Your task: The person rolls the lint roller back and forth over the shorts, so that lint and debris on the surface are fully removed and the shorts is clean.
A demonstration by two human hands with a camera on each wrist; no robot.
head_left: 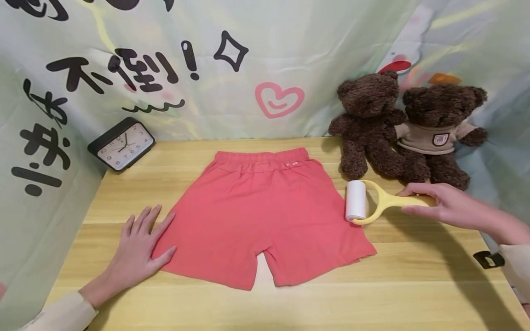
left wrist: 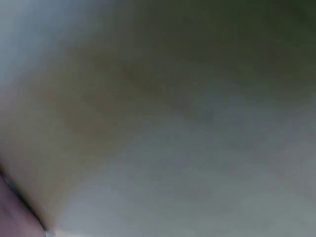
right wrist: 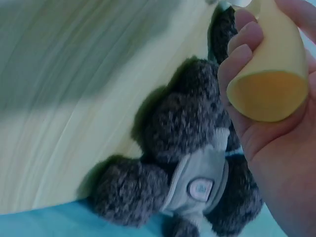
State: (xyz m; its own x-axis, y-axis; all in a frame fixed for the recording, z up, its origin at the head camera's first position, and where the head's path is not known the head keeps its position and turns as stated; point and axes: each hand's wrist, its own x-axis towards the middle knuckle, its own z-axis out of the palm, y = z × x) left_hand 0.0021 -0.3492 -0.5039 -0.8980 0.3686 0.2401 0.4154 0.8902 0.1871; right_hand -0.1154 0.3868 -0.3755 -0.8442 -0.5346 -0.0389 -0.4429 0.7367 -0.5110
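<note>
A pair of red shorts [head_left: 265, 216] lies flat on the wooden table, waistband toward the back. My left hand [head_left: 138, 253] rests on its left leg edge with fingers spread, partly on the wood. With my right hand [head_left: 449, 204] I grip the yellow handle of a lint roller [head_left: 385, 201]; its white roll is at the right edge of the shorts. In the right wrist view my fingers [right wrist: 247, 37] curl round the handle, whose hollow end [right wrist: 269, 96] faces the camera. The left wrist view is too blurred to make out the hand's work.
A black-framed clock [head_left: 123, 144] stands at the back left of the table [head_left: 198, 303]. Two dark brown teddy bears, one bare [head_left: 368, 124] and one in a beige shirt [head_left: 440, 133], sit at the back right, close behind the lint roller. A printed cloth [head_left: 323, 50] hangs behind.
</note>
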